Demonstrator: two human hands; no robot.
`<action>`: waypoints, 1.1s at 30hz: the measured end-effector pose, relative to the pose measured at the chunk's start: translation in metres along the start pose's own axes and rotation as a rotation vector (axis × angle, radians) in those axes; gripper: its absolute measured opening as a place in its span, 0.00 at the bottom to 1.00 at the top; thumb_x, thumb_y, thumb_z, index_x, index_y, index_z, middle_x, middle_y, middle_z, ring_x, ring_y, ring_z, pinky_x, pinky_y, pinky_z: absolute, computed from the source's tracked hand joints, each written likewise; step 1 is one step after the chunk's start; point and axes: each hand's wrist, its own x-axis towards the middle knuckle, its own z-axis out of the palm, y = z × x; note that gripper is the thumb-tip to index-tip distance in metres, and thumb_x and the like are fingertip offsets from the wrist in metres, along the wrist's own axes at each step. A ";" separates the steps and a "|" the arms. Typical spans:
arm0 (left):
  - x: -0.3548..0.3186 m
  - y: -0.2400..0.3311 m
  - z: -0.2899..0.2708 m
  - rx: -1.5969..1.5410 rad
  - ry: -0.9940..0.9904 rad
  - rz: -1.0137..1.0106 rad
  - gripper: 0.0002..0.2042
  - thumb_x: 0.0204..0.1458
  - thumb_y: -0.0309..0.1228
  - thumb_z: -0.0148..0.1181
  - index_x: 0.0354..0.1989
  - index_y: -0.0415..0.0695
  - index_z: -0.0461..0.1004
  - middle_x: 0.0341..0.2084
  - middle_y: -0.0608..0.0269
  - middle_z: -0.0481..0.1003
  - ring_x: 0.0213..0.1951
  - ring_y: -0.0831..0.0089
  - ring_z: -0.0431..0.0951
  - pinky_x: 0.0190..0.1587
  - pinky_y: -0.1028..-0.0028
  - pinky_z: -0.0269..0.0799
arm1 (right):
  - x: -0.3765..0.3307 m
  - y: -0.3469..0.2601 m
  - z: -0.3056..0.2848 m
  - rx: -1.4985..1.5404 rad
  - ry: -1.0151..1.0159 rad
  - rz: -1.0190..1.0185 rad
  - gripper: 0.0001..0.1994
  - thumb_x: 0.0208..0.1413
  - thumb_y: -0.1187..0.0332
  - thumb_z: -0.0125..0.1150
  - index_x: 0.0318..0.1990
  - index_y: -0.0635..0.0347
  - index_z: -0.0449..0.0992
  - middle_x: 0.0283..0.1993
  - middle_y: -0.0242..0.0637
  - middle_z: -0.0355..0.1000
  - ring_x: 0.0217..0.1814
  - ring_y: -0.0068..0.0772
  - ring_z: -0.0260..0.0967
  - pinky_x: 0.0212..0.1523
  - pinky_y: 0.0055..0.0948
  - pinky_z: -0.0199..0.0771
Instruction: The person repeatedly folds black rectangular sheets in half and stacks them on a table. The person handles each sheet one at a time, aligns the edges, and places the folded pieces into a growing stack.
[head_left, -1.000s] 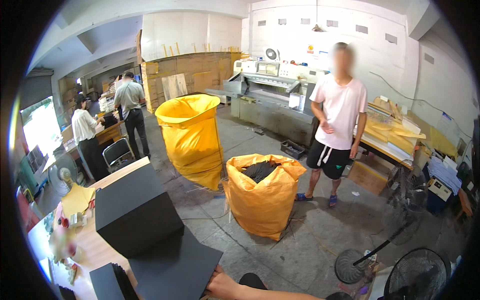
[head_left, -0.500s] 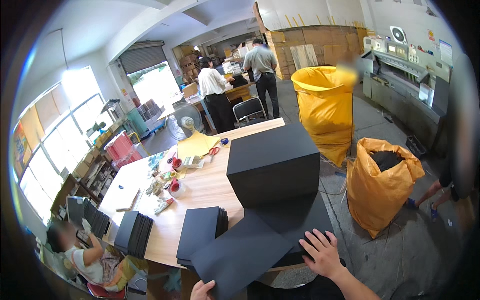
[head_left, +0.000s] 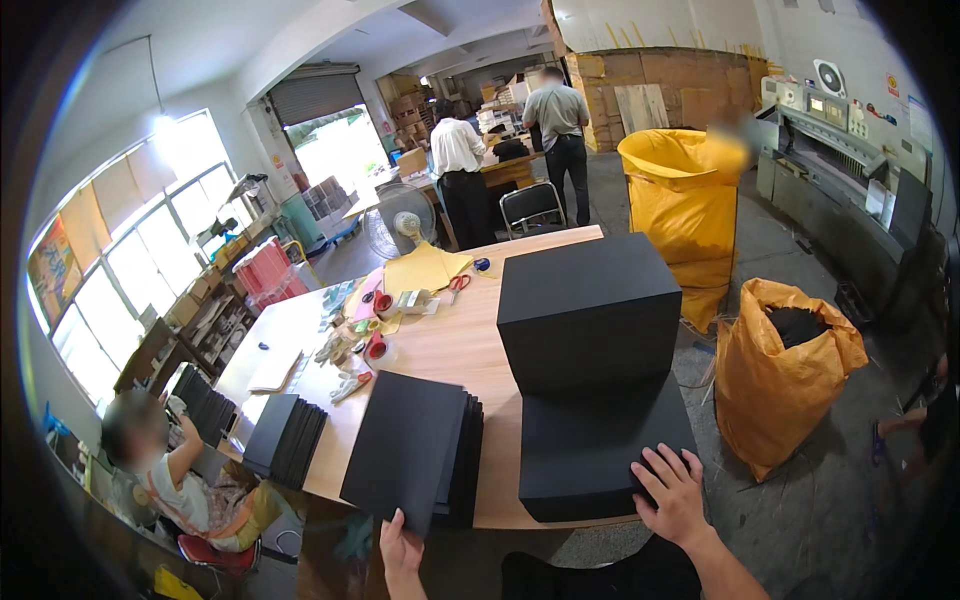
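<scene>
My left hand (head_left: 402, 550) pinches the near edge of a black card sheet (head_left: 405, 440), thumb on top. The sheet lies over or just above a stack of black sheets (head_left: 465, 475) at the table's front edge; I cannot tell whether it rests fully on it. My right hand (head_left: 672, 495) lies with fingers spread on the near right corner of a low black stack (head_left: 590, 450). Directly behind that stack rises a much taller block of black sheets (head_left: 590, 300).
The wooden table (head_left: 440, 335) also carries another black stack (head_left: 285, 440), tape rolls (head_left: 378, 350), red scissors (head_left: 460, 283) and yellow paper (head_left: 425, 267). A seated person (head_left: 180, 470) works at left. Two people stand behind the table. Orange sacks (head_left: 785, 390) stand at right.
My left hand has carried the black sheet leftward from between the two stacks, turning it over the left one. My right hand stays on the low stack. The whole view has shifted somewhat.
</scene>
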 end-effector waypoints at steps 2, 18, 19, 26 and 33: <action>0.024 -0.010 -0.015 -0.024 0.049 -0.001 0.19 0.71 0.26 0.57 0.68 0.38 0.69 0.62 0.54 0.77 0.61 0.57 0.80 0.64 0.56 0.79 | 0.004 -0.003 0.001 0.014 0.008 -0.010 0.27 0.52 0.64 0.74 0.62 0.48 0.81 0.70 0.39 0.74 0.77 0.46 0.65 0.78 0.57 0.51; 0.066 -0.038 -0.070 -0.021 0.266 -0.265 0.22 0.73 0.38 0.59 0.69 0.42 0.67 0.65 0.52 0.72 0.65 0.50 0.73 0.70 0.46 0.70 | 0.005 0.000 -0.002 0.205 0.052 0.032 0.26 0.54 0.62 0.73 0.62 0.52 0.81 0.71 0.44 0.73 0.78 0.49 0.64 0.80 0.56 0.52; 0.065 -0.035 -0.069 0.038 0.239 -0.309 0.23 0.73 0.40 0.59 0.69 0.40 0.67 0.64 0.49 0.73 0.65 0.50 0.74 0.70 0.46 0.71 | 0.002 0.004 -0.003 0.296 0.093 0.061 0.26 0.54 0.62 0.73 0.62 0.54 0.81 0.71 0.45 0.73 0.78 0.51 0.64 0.80 0.57 0.53; 0.041 0.024 -0.007 1.350 0.240 -0.309 0.18 0.72 0.41 0.61 0.39 0.35 0.80 0.21 0.57 0.80 0.20 0.68 0.82 0.23 0.71 0.79 | -0.028 0.049 -0.021 0.588 0.358 0.578 0.12 0.62 0.68 0.70 0.49 0.63 0.83 0.54 0.47 0.82 0.56 0.41 0.80 0.58 0.37 0.79; -0.011 -0.041 0.248 0.968 -0.490 0.154 0.06 0.68 0.28 0.65 0.39 0.37 0.82 0.26 0.65 0.79 0.28 0.80 0.80 0.32 0.77 0.76 | -0.032 0.054 0.021 0.839 0.341 0.866 0.12 0.65 0.63 0.72 0.45 0.64 0.82 0.41 0.37 0.83 0.44 0.27 0.81 0.48 0.30 0.81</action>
